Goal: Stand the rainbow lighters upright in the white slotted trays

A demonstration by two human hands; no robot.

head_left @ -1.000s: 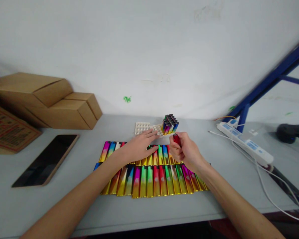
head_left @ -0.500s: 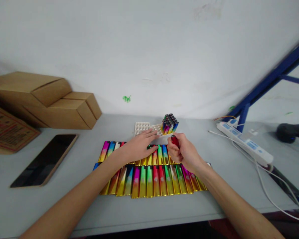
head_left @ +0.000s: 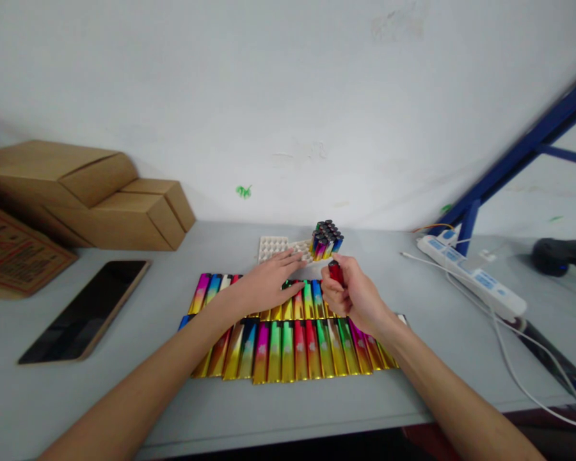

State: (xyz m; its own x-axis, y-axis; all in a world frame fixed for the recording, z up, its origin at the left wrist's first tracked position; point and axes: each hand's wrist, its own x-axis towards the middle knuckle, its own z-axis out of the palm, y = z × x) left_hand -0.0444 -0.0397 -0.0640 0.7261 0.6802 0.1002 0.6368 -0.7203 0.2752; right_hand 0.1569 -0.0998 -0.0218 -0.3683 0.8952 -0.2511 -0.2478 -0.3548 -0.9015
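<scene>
My right hand (head_left: 352, 291) is closed around a red lighter (head_left: 336, 272), its dark top pointing up; the lower part is hidden by my fingers. With fingers stretched out, my left hand (head_left: 271, 278) reaches over the back row of lighters to the edge of a white tray (head_left: 273, 246) with rows of small cells. Upright lighters (head_left: 327, 239) stand bunched at the tray's right end. Two rows of shiny lighters (head_left: 301, 352), coloured at the top and gold below, lie side by side in front of me. My left forearm hides part of them.
Cardboard boxes (head_left: 144, 214) stand against the wall at the left, with a phone (head_left: 84, 314) lying in front of them. On the right are a white power strip (head_left: 475, 278), a white cable (head_left: 502, 342), a blue metal frame (head_left: 518, 153) and a black device (head_left: 557, 256).
Almost nothing differs. Both hands stay in the same places, and the red lighter remains in my right hand; the view has shifted very slightly.
</scene>
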